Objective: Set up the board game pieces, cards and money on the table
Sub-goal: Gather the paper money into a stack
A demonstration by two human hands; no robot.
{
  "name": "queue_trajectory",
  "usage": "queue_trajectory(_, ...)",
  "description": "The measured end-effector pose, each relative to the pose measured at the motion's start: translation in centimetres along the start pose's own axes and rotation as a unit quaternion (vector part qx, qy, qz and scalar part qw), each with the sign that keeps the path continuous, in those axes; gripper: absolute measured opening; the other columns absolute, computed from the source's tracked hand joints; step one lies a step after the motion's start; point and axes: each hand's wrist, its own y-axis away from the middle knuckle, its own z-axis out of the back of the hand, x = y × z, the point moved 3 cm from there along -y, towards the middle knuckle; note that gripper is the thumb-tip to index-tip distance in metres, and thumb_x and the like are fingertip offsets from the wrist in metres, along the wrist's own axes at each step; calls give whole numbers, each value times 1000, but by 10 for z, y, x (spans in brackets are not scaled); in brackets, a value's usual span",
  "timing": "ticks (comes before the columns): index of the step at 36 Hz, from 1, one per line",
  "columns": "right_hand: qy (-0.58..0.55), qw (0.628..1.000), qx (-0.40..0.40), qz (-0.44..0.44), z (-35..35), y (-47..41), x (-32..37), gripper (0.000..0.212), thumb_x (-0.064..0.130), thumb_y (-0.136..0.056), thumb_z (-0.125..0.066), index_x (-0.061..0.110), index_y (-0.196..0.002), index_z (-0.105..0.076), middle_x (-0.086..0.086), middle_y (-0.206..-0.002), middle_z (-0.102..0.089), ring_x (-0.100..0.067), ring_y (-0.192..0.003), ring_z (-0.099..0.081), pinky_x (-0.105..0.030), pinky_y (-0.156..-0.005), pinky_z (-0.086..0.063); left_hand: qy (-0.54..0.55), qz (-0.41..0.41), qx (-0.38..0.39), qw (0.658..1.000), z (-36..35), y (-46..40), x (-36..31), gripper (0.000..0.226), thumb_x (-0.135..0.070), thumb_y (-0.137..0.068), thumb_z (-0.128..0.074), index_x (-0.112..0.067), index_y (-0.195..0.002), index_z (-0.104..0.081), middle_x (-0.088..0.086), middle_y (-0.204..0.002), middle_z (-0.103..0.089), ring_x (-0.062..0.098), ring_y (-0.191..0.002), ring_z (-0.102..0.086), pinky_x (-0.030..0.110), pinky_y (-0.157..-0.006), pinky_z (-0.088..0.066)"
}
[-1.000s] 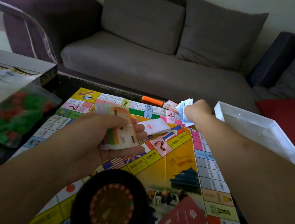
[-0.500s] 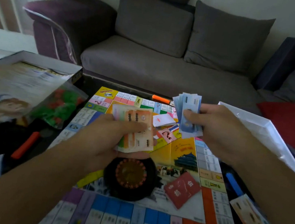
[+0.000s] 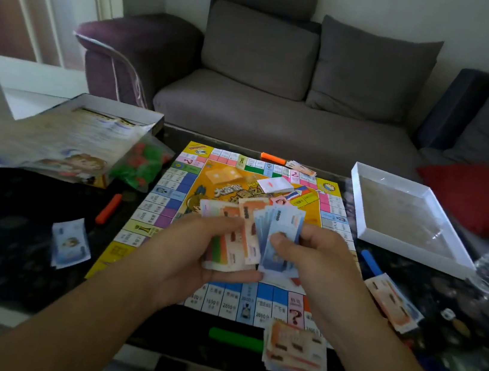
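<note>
- The play money (image 3: 248,236) is held over the near half of the game board (image 3: 173,194), split between both hands, most likely so the notes can be sorted by colour before being dealt out.
- The left hand (image 3: 196,254) curls its fingers under a mixed stack of orange, green and pink notes with the thumb pressed on top; fanning them probably keeps each value readable.
- The right hand (image 3: 312,254) pinches a fan of blue notes (image 3: 280,231) between thumb and curled fingers, its edge touching the left hand's stack, as if passing or matching notes.
- Small piles already lie around the board: a blue pile (image 3: 70,242) on the dark surface (image 3: 12,215) to its left, an orange pile (image 3: 295,348) at its near edge, another orange pile (image 3: 392,300) to its right and one (image 3: 302,168) at its far edge. This looks like one share per player seat.
- Coloured marker sticks sit beside those piles: orange (image 3: 109,208) to the left, green (image 3: 234,338) at the near edge, blue (image 3: 370,261) to the right, orange (image 3: 272,158) at the far edge.
- A white card deck (image 3: 276,185) rests on the board's centre.
- A bag of red and green pieces (image 3: 139,164) lies unopened left of the board, against the box lid (image 3: 64,141); the empty white tray (image 3: 360,201) sits to the right.
</note>
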Motion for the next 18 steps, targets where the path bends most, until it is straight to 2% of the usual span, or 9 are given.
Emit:
queue_trajectory(3,14,1000,8,-2,-6,5,-3,20,18,-101,-68,27,-92,-83,-5,-97,-80,-33,-96,-74,-60,-95,-57,-27,-15,-19,999,8,8,3,17,-13,-99,-66,-7,-115,-73,17,-102,-80,34,-88,-79,51,-66,-65)
queue_trajectory(5,15,1000,1,3,-10,7,-4,22,19,-101,-68,32,-92,-83,-8,-100,-79,-35,-98,-73,-64,-96,-55,-28,-21,-32,999,12,11,4,20,-14,-96,-70,-10,-115,-73,15,-102,-80,34,-89,-79,51,-66,-65)
queue_trajectory(8,28,1000,-7,-1,-12,8,-7,31,18,-101,-68,42,-86,-82,2,-98,-80,-24,-94,-76,-60,-94,-58,-28,-20,-44,998,17,12,6,25,-19,-92,-75,-12,-116,-74,14,-103,-80,33,-92,-79,50,-67,-65)
queue_trajectory(12,51,999,7,6,-18,9,-7,24,21,-102,-67,40,-93,-78,9,-98,-79,-15,-92,-75,-54,-90,-60,-31,-15,-43,998,20,10,6,23,-23,-91,-76,-14,-113,-76,13,-103,-80,30,-92,-79,46,-65,-64)
queue_trajectory(14,64,998,18,12,-22,9,-7,25,22,-102,-67,44,-94,-75,16,-98,-78,-6,-90,-73,-45,-89,-60,-41,-11,-41,998,19,8,8,23,-23,-93,-75,-15,-114,-76,12,-104,-80,29,-92,-79,44,-66,-64)
queue_trajectory(16,69,997,34,12,-26,10,-7,24,23,-103,-65,44,-101,-76,20,-98,-78,-3,-92,-73,-39,-89,-59,-45,-6,-45,998,17,6,8,22,-23,-94,-75,-15,-115,-77,12,-103,-80,28,-89,-79,42,-64,-64)
queue_trajectory(18,61,997,36,5,-26,9,-8,23,23,-103,-65,39,-113,-78,18,-101,-78,-5,-95,-73,-39,-91,-58,-40,-4,-52,998,16,4,7,21,-24,-93,-76,-15,-112,-78,12,-100,-81,27,-86,-80,40,-62,-63)
